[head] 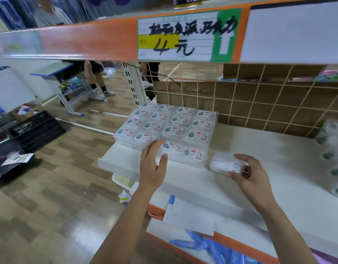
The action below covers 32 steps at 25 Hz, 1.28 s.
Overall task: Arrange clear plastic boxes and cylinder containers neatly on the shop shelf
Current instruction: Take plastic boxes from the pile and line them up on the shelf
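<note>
**One loose box waiting beside the block**

Head view: the left hand (154, 164) lies with fingers straight and relaxed against the front corner of the block of boxes (168, 126), gripping nothing. The right hand (250, 174) curls thumb and fingers round a loose box (224, 165), which sits on the shelf (259, 149) just beside the block's front right corner. The cylinder containers (331, 159) stand well apart at the far right, blurred.

The risks, as I judge them: the block sits close to the shelf's open left end, so a sideways shove while seating the loose box could push the outer stacks off the edge. Clear plastic is slick, and a light pinch may let the box slip. The stacks are layered, so a knock from the left hand could skew the rows.

The shelf is smooth white board, backed by a wire grid (259, 103) with cardboard (240, 92) behind it. A handwritten price label (183, 35) hangs above. Beyond lie a wood-pattern floor (69, 178), a black crate (37, 128) and a desk (57, 73)
</note>
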Each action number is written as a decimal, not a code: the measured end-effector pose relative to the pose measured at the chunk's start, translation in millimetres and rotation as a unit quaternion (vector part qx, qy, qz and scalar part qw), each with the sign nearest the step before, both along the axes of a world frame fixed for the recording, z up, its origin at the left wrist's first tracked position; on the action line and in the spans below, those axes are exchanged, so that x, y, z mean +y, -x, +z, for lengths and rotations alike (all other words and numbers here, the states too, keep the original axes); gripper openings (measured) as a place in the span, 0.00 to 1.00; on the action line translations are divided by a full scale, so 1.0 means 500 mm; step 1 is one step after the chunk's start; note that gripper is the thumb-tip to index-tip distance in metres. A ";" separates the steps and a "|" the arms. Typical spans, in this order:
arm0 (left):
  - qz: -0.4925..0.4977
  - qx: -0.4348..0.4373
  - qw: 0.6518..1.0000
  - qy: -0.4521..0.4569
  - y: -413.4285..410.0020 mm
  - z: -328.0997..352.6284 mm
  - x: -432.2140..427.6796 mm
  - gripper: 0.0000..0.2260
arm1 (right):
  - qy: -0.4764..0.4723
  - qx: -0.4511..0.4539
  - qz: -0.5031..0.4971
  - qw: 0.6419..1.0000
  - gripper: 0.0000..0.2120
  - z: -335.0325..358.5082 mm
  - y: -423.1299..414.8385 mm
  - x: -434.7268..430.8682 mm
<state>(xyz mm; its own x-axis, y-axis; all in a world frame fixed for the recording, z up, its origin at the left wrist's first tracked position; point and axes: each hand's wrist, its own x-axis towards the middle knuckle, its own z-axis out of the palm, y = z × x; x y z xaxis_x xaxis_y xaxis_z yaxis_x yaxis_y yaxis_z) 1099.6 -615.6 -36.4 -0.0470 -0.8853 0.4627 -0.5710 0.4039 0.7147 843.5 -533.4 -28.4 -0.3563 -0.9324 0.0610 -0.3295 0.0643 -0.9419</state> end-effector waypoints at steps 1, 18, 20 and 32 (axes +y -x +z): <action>0.003 -0.027 1.000 0.012 -0.011 -0.005 -0.009 0.19 | -0.002 0.006 -0.007 1.000 0.20 -0.002 -0.008 0.002; 0.072 -0.175 0.978 0.086 -0.044 -0.033 -0.071 0.19 | 0.020 0.008 -0.113 0.993 0.12 0.019 -0.091 0.009; 0.067 -0.189 0.975 0.095 -0.046 -0.037 -0.070 0.19 | 0.023 0.001 -0.125 0.992 0.12 0.018 -0.094 0.011; 0.025 -0.114 0.978 0.172 -0.022 -0.032 -0.051 0.14 | 0.046 -0.140 -0.153 0.977 0.09 0.021 -0.136 0.003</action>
